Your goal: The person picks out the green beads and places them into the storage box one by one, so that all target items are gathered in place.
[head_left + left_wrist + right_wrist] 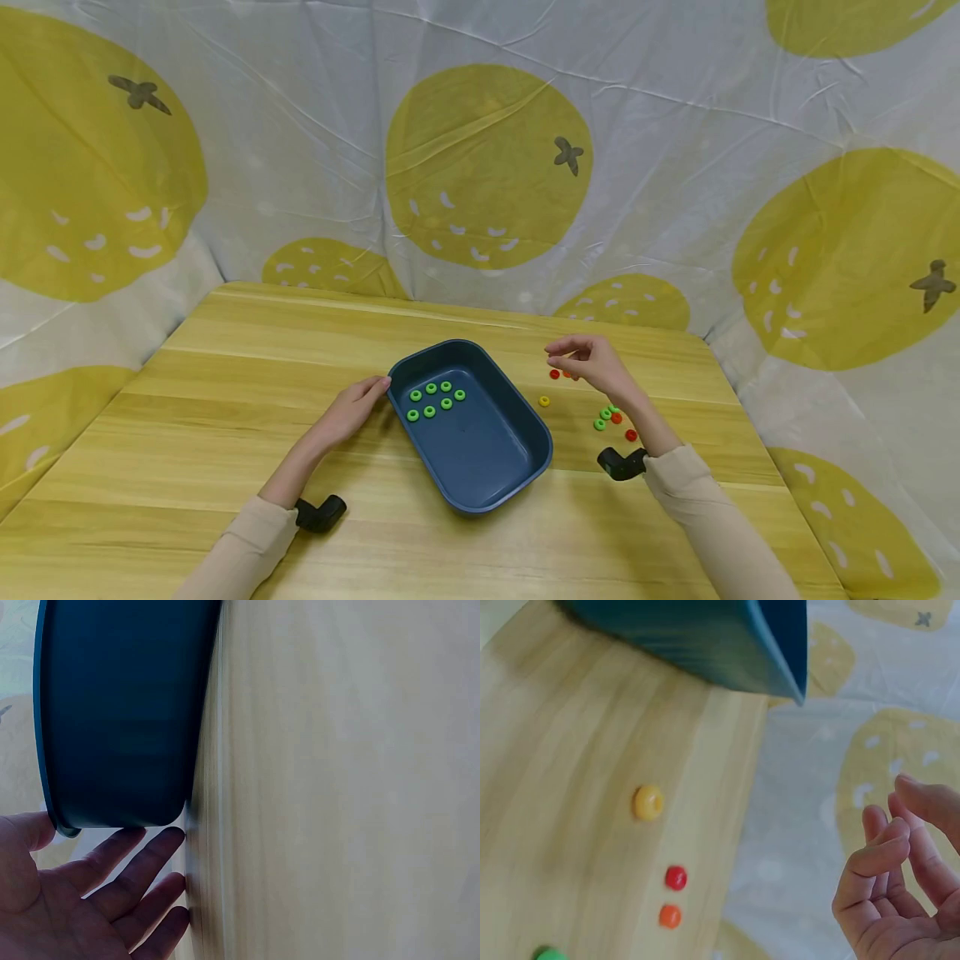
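At the far left corner of a dark blue plastic bin [480, 475], my left hand [354, 408] touches the rim. In the left wrist view its thumb is at the lip and its fairly straight fingers meet the outer wall. Several green ring-shaped beads [429, 412] lie inside the bin, toward its far left end. My right hand [596, 362] hovers right of the bin, fingers loosely bent, with nothing visible between thumb and fingertips. Close below it are a red bead [676, 877] and an orange bead [670, 916]. A yellow bead [544, 402] lies beside the bin.
Nearer the right wrist, several green beads [600, 424], an orange-red bead [617, 418] and a red bead [632, 435] are scattered on the wooden table [360, 542]. A patterned cloth [300, 142] hangs behind and around the table.
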### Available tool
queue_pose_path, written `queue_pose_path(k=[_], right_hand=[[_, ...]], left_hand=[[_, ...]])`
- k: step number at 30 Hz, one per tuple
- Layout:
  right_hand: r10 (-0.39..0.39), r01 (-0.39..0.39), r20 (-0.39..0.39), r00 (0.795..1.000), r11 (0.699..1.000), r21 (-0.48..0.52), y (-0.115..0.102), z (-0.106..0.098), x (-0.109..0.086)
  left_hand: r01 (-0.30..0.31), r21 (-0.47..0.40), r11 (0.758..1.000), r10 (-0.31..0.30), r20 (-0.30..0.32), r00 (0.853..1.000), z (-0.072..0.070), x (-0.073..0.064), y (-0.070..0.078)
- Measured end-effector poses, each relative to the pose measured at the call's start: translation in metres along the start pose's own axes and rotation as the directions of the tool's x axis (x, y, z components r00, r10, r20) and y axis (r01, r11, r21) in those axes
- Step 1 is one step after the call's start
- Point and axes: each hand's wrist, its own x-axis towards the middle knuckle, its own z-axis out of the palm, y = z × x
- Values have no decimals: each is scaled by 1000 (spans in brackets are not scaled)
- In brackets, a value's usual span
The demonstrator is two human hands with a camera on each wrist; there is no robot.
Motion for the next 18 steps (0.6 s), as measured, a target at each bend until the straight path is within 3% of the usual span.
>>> queue_pose_path(k=[18], right_hand=[[140, -140, -27, 990, 990, -13, 58, -19, -48]], left_hand=[[-3, -3, 1000, 3, -10, 1000, 0, 0, 0]])
